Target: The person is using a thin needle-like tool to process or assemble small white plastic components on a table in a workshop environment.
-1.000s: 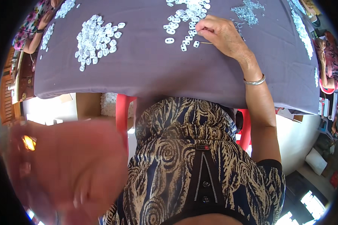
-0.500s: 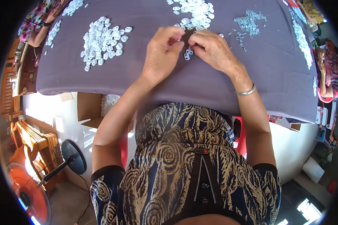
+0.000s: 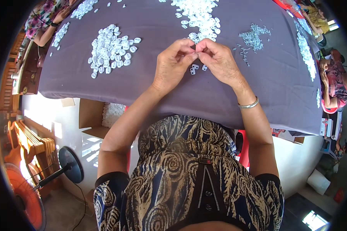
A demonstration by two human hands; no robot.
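Note:
Above the purple-grey tablecloth (image 3: pixel 154 106), my left hand (image 3: pixel 174 63) and my right hand (image 3: pixel 219 63) meet fingertip to fingertip. Both are closed in a pinch, and whatever small piece they hold is hidden by the fingers. Just under my right fingers lie a few loose small white plastic pieces with holes (image 3: pixel 194 69). A long heap of similar white pieces (image 3: pixel 198 17) begins right beyond my fingertips. To the left rests a heap of rounded white pieces (image 3: pixel 111 48) with dark slots. On the right is a scattered pile of tiny metal pins or screws (image 3: pixel 254 37).
More white heaps lie near the table's left (image 3: pixel 83 8) and right (image 3: pixel 305 52) edges, beside other people's arms. An open cardboard box (image 3: pixel 90 115) with white pieces stands under the front edge. On the floor at left is an orange fan (image 3: pixel 25 200).
My hands have come together from slightly apart, fingertips now touching. The whole view has shifted a little, so the table's contents appear lower.

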